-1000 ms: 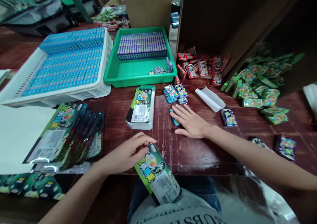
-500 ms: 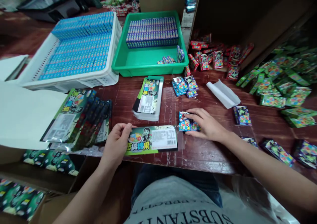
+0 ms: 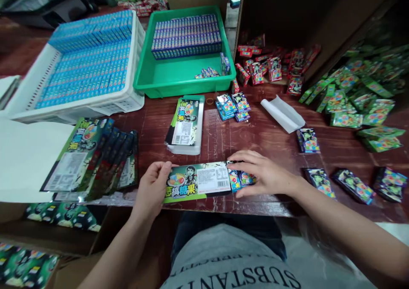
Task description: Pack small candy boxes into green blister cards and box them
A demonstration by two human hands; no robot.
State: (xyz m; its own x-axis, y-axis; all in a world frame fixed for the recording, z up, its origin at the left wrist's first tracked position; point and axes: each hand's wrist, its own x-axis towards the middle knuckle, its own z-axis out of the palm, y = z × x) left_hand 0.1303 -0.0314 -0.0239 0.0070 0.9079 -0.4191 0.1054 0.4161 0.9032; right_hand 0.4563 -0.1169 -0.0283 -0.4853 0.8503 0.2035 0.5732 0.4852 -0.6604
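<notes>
My left hand (image 3: 152, 187) pinches the left end of a flat printed candy bag (image 3: 180, 187) near the table's front edge, thumb on top. At the bag's right end, my right hand (image 3: 266, 174) curls its fingers around a blue small candy box (image 3: 234, 181) and a purple small candy box (image 3: 247, 178) lying side by side. Both boxes touch the bag's end; whether they are inside it I cannot tell. Behind the bag lies a stack of printed bags (image 3: 185, 123) with clear plastic. Blue and purple boxes (image 3: 226, 107) form a small group farther back.
A white crate (image 3: 137, 74) of blue boxes and a green tray (image 3: 179, 89) of purple boxes stand behind. Red boxes (image 3: 275, 69) and green boxes (image 3: 347, 118) lie right. Fanned bags (image 3: 72, 161) lie left. A curled white paper (image 3: 283, 114) and several purple boxes (image 3: 354, 185) are also rightward.
My right hand has brought the blue and purple boxes down and left against the bag's right end. My left hand keeps its hold on the bag. The view has shifted slightly.
</notes>
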